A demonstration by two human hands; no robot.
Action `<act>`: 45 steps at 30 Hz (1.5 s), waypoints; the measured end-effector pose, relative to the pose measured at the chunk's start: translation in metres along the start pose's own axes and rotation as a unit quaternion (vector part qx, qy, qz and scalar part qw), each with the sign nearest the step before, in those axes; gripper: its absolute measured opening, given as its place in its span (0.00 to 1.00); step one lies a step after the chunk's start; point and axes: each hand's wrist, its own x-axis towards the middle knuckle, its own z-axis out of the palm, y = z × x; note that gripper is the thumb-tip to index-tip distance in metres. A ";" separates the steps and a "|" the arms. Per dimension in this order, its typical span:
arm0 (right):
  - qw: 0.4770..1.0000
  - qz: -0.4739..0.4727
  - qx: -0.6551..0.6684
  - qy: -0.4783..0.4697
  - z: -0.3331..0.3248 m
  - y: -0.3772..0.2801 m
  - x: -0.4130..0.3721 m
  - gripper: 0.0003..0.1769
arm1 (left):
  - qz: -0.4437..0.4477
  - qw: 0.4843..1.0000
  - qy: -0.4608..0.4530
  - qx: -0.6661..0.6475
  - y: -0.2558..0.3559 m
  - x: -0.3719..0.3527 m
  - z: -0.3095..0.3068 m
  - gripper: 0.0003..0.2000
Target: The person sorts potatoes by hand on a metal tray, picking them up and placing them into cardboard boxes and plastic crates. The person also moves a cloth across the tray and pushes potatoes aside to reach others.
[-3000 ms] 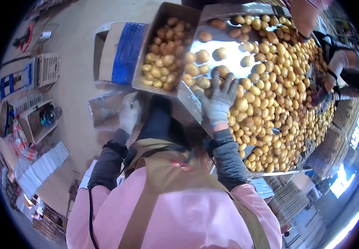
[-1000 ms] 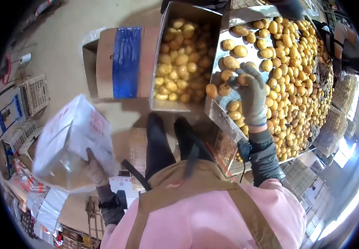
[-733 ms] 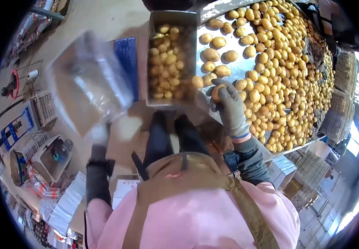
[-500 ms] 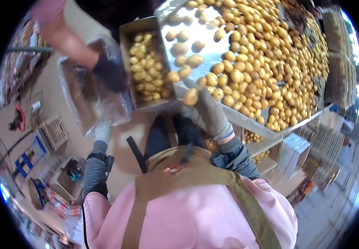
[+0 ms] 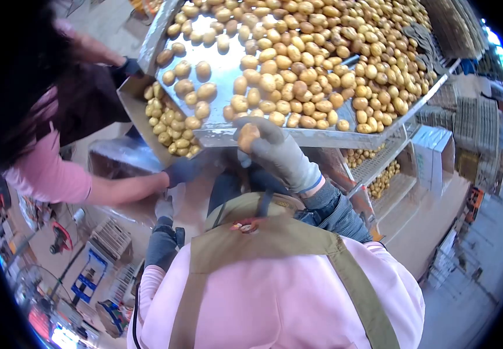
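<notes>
My right hand [image 5: 279, 152], in a grey glove, is closed around a single potato [image 5: 248, 138] just in front of the metal table's near rim [image 5: 298, 139]. Many potatoes [image 5: 310, 75] lie spread over that table. My left hand [image 5: 164, 206], also gloved, is low beside a box lined with clear plastic [image 5: 126, 157]; its fingers are blurred and partly behind a co-worker's arm. Against the table's left corner stands a cardboard box [image 5: 138, 110] with several potatoes [image 5: 170, 125] in it. A co-worker's dark-gloved hands [image 5: 183, 168] are at its near and far ends.
The co-worker [image 5: 59, 168] stands close on the left, one arm reaching across in front of me. Under the table, more potatoes [image 5: 382, 177] sit by a shelf, next to a white and blue carton [image 5: 432, 154]. Stacked crates [image 5: 475, 134] stand at the right.
My view has swung, so the table appears further left. The co-worker's arm has come across to the potato box, which now sits at an angle. My right hand still holds a potato.
</notes>
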 end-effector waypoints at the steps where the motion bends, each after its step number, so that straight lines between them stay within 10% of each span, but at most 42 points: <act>1: 0.999 -0.002 -0.032 0.019 -0.003 -0.004 -0.005 0.27 | -0.003 1.000 0.012 -0.009 -0.001 0.000 0.006 0.25; 6: 0.993 -0.053 -0.071 0.080 -0.014 -0.030 -0.031 0.22 | -0.017 0.999 -0.026 -0.017 0.006 0.000 0.010 0.23; 8: 0.986 -0.070 -0.113 0.102 -0.031 -0.031 -0.045 0.12 | 0.144 0.987 -0.013 0.075 -0.063 0.045 0.067 0.21; 11: 0.981 0.017 -0.103 0.166 -0.099 -0.024 -0.088 0.03 | 0.226 0.970 -0.051 0.068 -0.012 0.010 0.015 0.16; 14: 0.718 -0.154 -0.679 0.006 -0.190 -0.006 -0.162 0.04 | 0.171 0.983 -0.066 0.025 0.035 0.001 0.007 0.16; 15: 0.696 -0.214 -0.684 0.041 -0.222 0.010 -0.190 0.07 | 0.153 0.986 -0.063 0.018 0.042 0.000 0.006 0.16; 18: 0.866 -0.002 -0.346 0.360 -0.261 0.011 -0.257 0.10 | 0.125 0.991 -0.050 0.008 0.060 -0.005 -0.002 0.16; 20: 0.837 0.050 0.001 0.545 -0.313 0.027 -0.292 0.12 | 0.129 0.991 -0.042 0.006 0.074 -0.005 -0.001 0.16; 22: 0.832 0.024 0.043 0.553 -0.347 0.041 -0.317 0.17 | 0.148 0.988 -0.038 -0.003 0.094 0.002 0.004 0.17; 23: 0.813 0.002 -0.147 0.564 -0.346 0.043 -0.340 0.20 | 0.159 0.987 -0.036 -0.006 0.103 0.005 0.007 0.17; 24: 0.740 -0.010 -0.332 0.584 -0.343 0.044 -0.363 0.24 | 0.169 0.985 -0.033 -0.012 0.108 0.009 0.011 0.17; 26: 0.323 0.029 -0.767 0.553 -0.385 0.080 -0.445 0.29 | 0.194 0.981 -0.004 -0.030 0.112 0.014 0.017 0.17; 29: 0.720 -0.154 -0.177 0.653 -0.450 0.064 -0.478 0.22 | 0.192 0.981 -0.006 -0.014 0.169 -0.046 -0.035 0.18; 30: 0.721 -0.208 -0.012 0.661 -0.465 0.053 -0.466 0.21 | 0.136 0.990 -0.047 0.002 0.192 -0.055 -0.049 0.19; 31: 0.578 -0.174 0.057 0.796 -0.444 0.023 -0.424 0.23 | 0.136 0.990 -0.021 0.005 0.183 -0.042 -0.032 0.19; 40: 0.682 -0.182 -0.573 0.417 -0.225 -0.025 -0.063 0.32 | 0.237 0.951 -0.022 0.196 0.240 0.003 -0.035 0.14; 42: 0.514 -0.251 -0.796 0.201 -0.181 -0.026 0.004 0.42 | 0.246 0.935 -0.082 0.244 0.273 -0.019 -0.084 0.17; 45: 0.456 -0.206 -0.848 0.176 -0.164 -0.002 0.089 0.44 | 0.251 0.959 -0.112 -0.073 0.277 -0.026 -0.122 0.17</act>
